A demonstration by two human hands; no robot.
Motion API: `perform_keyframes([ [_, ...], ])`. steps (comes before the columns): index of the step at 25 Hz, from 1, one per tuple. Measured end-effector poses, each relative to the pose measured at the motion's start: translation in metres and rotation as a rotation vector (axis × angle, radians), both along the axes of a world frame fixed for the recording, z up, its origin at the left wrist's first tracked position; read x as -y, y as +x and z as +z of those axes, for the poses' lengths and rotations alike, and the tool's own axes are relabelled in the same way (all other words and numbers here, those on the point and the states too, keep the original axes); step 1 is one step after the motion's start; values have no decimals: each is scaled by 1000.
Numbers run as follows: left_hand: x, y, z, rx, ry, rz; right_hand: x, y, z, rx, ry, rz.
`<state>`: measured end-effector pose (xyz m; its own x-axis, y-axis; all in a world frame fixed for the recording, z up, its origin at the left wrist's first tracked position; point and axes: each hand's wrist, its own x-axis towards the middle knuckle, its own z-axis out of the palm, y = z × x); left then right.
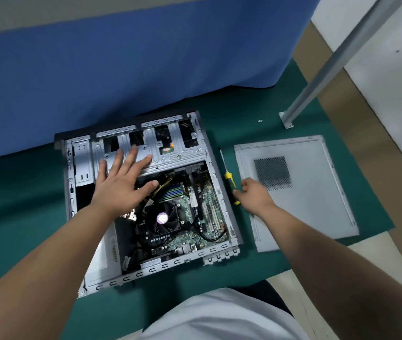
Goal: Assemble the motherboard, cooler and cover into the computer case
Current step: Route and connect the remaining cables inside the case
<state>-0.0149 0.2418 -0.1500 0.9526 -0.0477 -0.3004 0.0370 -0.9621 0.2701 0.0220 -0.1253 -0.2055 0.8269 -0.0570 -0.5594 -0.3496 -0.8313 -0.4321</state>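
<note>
Computer case (143,204) lies open on the green mat (256,261), motherboard (195,214) and cooler (162,218) seated inside. Left hand (121,182) rests flat, fingers spread, on the drive cage. Right hand (253,195) appears to close on the screwdriver (229,179); grip partly hidden. Cover (300,190) lies right of it.

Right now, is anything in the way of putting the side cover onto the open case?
Yes. The left hand lies flat on the drive cage inside the open case, and the screwdriver lies on the mat between the case and the cover, with the right hand on its handle.
</note>
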Motion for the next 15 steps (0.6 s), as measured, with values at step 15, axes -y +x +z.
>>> perform_keyframes([
  [15,328,-7,5,-446,-668,251,235,-29,9,-93,-108,-118],
])
